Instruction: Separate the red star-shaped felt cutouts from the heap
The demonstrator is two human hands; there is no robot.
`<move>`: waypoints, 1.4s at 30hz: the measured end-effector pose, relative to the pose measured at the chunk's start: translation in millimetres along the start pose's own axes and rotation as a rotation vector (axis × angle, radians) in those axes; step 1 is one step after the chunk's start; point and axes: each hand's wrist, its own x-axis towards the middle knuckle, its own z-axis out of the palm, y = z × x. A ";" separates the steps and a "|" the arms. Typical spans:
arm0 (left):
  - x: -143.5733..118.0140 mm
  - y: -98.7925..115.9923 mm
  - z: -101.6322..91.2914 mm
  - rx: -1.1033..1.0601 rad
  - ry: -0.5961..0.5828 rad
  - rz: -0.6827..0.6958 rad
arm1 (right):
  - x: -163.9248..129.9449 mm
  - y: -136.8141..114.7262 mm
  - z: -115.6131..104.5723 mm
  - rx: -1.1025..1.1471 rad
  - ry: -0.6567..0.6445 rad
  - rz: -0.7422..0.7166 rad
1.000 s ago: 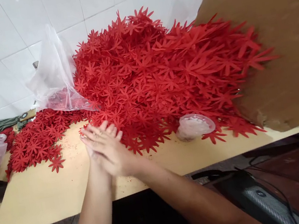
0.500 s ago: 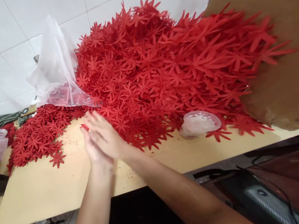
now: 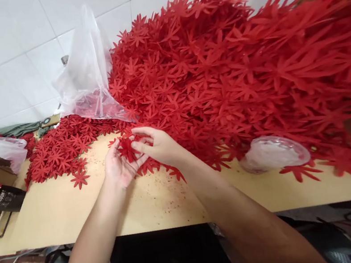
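Left grip (image 3: 119,167): we're holding red petals (image 3: 126,150), fingers half curled.
Right grip (image 3: 162,146): we're touching them, fingers slightly apart.
Clear tub (image 3: 276,153): we're counting one.

Room to pass over tabletop (image 3: 57,215) at left front; red flower heap (image 3: 195,87) blocks back, plastic tub (image 3: 276,154) right.

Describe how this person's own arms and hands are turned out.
The left hand and right hand are both without gloves. The left forearm and right forearm are bare, with no sleeve in view, and neither wrist shows a watch or bracelet. The fingers are too small and soft in the picture to judge for thin rings.
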 end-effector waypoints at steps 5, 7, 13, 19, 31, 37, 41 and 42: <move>13.3 6.6 -6.1 0.075 -0.114 -0.064 | 11.1 13.1 2.9 -0.153 -0.014 -0.106; 18.2 6.0 -9.9 0.103 -0.148 -0.066 | 14.9 21.3 2.3 -0.156 -0.010 -0.070; 24.1 3.4 -16.6 0.161 -0.109 0.003 | 10.8 28.5 4.7 -0.154 0.042 -0.062; 27.4 -1.8 -28.4 0.180 -0.077 0.087 | 2.9 34.6 2.1 -0.007 0.131 0.011; 33.5 -18.7 -36.3 0.476 -0.010 0.381 | 0.0 36.6 -1.4 0.318 0.070 0.077; 35.4 -17.7 -38.8 0.574 -0.042 0.339 | 0.1 33.2 -3.7 0.333 -0.132 0.178; 34.4 -15.1 -37.1 0.576 -0.088 0.316 | 0.9 34.5 -4.3 0.333 -0.086 0.187; 33.9 -13.8 -36.4 0.582 -0.085 0.320 | 1.1 35.1 -4.6 0.330 -0.074 0.182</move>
